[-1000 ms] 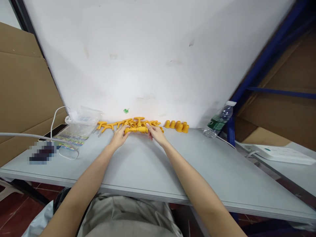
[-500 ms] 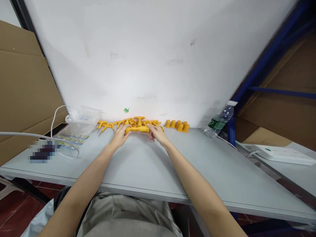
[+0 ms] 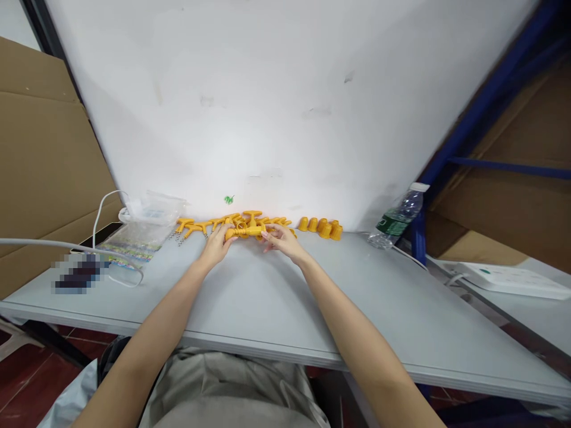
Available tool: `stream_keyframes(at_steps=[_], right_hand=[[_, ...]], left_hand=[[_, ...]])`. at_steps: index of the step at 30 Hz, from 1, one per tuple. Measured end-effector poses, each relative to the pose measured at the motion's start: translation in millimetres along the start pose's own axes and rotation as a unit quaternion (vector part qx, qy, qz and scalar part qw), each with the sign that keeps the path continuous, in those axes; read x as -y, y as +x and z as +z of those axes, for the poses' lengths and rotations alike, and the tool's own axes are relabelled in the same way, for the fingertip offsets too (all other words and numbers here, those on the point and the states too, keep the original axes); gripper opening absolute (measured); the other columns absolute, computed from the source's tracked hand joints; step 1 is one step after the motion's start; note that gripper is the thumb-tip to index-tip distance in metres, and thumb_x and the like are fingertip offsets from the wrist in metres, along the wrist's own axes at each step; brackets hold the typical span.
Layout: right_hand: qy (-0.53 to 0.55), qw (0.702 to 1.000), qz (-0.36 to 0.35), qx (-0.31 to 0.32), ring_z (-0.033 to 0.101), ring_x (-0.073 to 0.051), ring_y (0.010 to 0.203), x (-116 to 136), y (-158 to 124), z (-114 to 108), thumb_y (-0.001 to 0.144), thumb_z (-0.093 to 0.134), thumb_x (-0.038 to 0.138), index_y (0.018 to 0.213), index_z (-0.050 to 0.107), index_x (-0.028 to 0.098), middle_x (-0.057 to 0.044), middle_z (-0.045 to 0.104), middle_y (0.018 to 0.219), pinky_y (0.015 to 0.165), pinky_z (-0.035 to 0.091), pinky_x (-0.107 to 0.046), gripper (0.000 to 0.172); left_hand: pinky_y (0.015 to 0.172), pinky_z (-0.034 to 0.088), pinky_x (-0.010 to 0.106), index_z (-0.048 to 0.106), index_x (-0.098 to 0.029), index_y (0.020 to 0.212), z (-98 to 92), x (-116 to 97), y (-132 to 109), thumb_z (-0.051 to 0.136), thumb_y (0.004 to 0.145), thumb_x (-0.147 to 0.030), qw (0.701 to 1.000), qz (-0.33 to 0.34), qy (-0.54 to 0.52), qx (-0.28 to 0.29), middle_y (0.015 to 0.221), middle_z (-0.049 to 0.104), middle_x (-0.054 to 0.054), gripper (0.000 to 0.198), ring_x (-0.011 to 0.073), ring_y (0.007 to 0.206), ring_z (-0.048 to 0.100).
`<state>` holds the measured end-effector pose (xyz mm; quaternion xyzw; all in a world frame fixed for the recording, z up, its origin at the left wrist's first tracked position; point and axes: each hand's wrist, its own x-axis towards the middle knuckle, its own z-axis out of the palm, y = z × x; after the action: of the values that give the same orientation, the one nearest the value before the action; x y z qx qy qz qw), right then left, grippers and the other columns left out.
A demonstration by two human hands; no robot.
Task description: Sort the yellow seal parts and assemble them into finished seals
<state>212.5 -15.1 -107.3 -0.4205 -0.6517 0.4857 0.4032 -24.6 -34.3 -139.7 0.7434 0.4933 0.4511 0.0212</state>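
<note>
A yellow plastic corkscrew body lies level between my hands, ribbed toward the left and smoother toward the right. My left hand is closed round its left end. At the right end, my right hand pinches it between thumb and fingers. Right behind the hands, several yellow T-handled corkscrews with metal spirals lie in a row along the wall, partly hidden by my fingers. One T-shaped handle stands upright there. Several yellow cups sit to the right of my right hand.
On the left of the grey table are a clear plastic bag, a white cable and a dark phone. A tilted water bottle leans at the right. A white power strip lies farther right.
My right fingers have shifted slightly and opened a little around the right end of the yellow piece, showing more of it. My left hand keeps its hold.
</note>
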Motion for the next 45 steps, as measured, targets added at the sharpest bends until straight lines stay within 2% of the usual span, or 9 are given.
stream_keyframes(at_steps=[7,15,25,32,36,40,45], right_hand=[[0.015,1.000,0.009,0.013,0.068,-0.016,0.063,0.3,0.1,1.2,0.081,0.070,0.048,0.123,0.058,0.019,-0.006,0.073,0.086,0.073,0.061,-0.038,0.053],[0.035,0.998,-0.022,0.041,0.068,-0.016,0.065,0.6,-1.0,1.1,0.077,0.074,0.045,0.128,0.057,0.024,-0.003,0.073,0.087,0.077,0.061,-0.041,0.057],[0.035,0.999,-0.011,0.012,0.068,-0.018,0.065,-0.8,-0.3,2.7,0.078,0.073,0.047,0.120,0.061,0.021,-0.004,0.073,0.082,0.075,0.062,-0.040,0.051],[0.034,0.999,0.002,0.017,0.069,-0.018,0.066,-1.9,-0.2,2.4,0.079,0.072,0.048,0.124,0.060,0.019,-0.005,0.073,0.083,0.076,0.061,-0.039,0.054],[0.038,0.999,-0.007,0.035,0.068,-0.018,0.067,-2.3,-0.1,1.9,0.077,0.075,0.047,0.120,0.062,0.021,-0.005,0.074,0.085,0.074,0.062,-0.039,0.052],[0.042,0.999,0.005,0.023,0.068,-0.017,0.065,0.0,-0.9,3.2,0.076,0.076,0.045,0.117,0.061,0.020,-0.004,0.074,0.082,0.074,0.061,-0.037,0.050],[0.028,0.999,0.020,0.009,0.068,-0.016,0.062,5.5,-3.8,6.4,0.076,0.073,0.053,0.097,0.063,0.019,-0.002,0.072,0.075,0.070,0.059,-0.032,0.042]], left_hand=[[0.089,0.047,0.037,0.059,-0.021,0.111,1.2,-0.8,0.7,0.057,0.090,-0.029,1.000,-0.026,-0.012,-0.009,0.108,0.065,0.007,0.023,0.0207,0.095,0.060],[0.089,0.048,0.037,0.060,-0.022,0.107,1.8,2.0,1.9,0.055,0.091,-0.028,0.999,-0.025,-0.020,-0.023,0.110,0.066,0.008,0.018,0.0213,0.100,0.059],[0.086,0.050,0.035,0.059,-0.021,0.108,3.5,0.6,0.2,0.055,0.091,-0.028,0.999,-0.012,-0.022,-0.032,0.111,0.066,0.008,0.019,0.0210,0.103,0.060],[0.087,0.049,0.036,0.059,-0.022,0.110,2.7,1.6,1.0,0.056,0.091,-0.028,0.999,-0.018,-0.022,-0.018,0.112,0.065,0.007,0.020,0.0217,0.105,0.059],[0.087,0.049,0.036,0.058,-0.022,0.109,2.6,3.1,1.0,0.056,0.091,-0.028,1.000,-0.011,-0.017,-0.019,0.112,0.066,0.007,0.019,0.0217,0.105,0.059],[0.087,0.049,0.035,0.058,-0.022,0.109,2.6,2.7,0.5,0.056,0.091,-0.029,1.000,-0.004,-0.014,-0.024,0.111,0.065,0.008,0.019,0.0216,0.106,0.059],[0.087,0.049,0.035,0.058,-0.022,0.108,3.2,1.8,0.0,0.058,0.090,-0.028,1.000,0.002,-0.009,-0.029,0.111,0.066,0.008,0.018,0.0217,0.105,0.059]])
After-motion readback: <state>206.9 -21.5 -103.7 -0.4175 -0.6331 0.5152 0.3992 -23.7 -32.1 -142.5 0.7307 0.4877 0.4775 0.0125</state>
